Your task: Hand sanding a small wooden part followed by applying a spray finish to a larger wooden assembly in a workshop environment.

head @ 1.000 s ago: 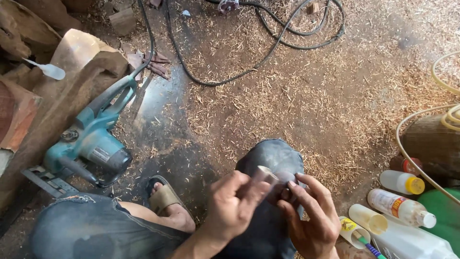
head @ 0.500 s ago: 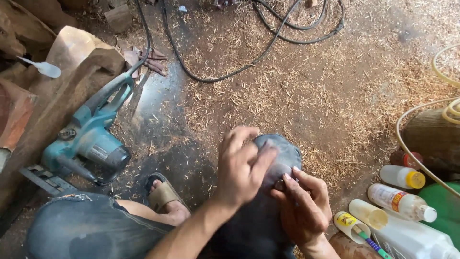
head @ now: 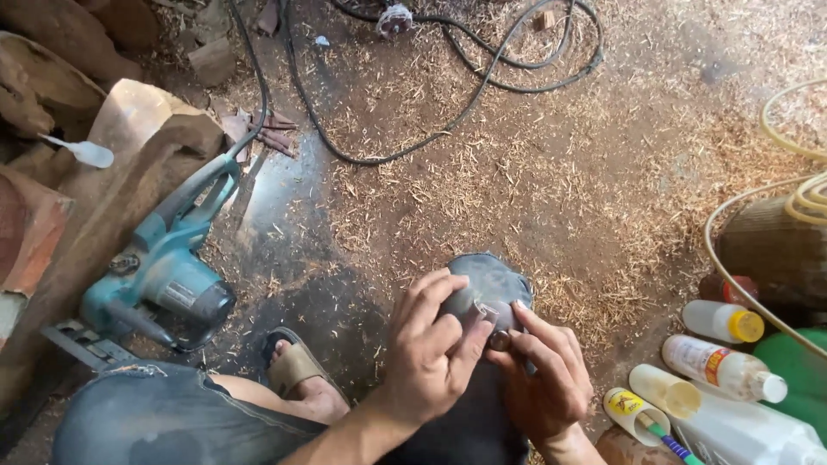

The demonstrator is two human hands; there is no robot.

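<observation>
Both hands meet over my right knee (head: 495, 280), which is bent and clad in dark jeans. My left hand (head: 431, 353) reaches in from the lower left, and its thumb and fingers pinch a small grey piece (head: 481, 313). From below, my right hand (head: 544, 383) has its fingertips closed on the same piece at a small dark round end (head: 499, 340). What the piece is cannot be made out. My left foot in a sandal (head: 293, 370) rests on the ground beside the knee.
A teal electric power tool (head: 159, 280) lies at left against wood slabs (head: 112, 164). Black cables (head: 448, 129) loop across the sawdust-covered ground. At right stand several plastic bottles (head: 722, 366), a green container (head: 797, 366) and a yellowish hose (head: 775, 194).
My left hand, spread over the knee half a second ago, has drawn back toward me and closed its fingertips on the small piece beside the right hand.
</observation>
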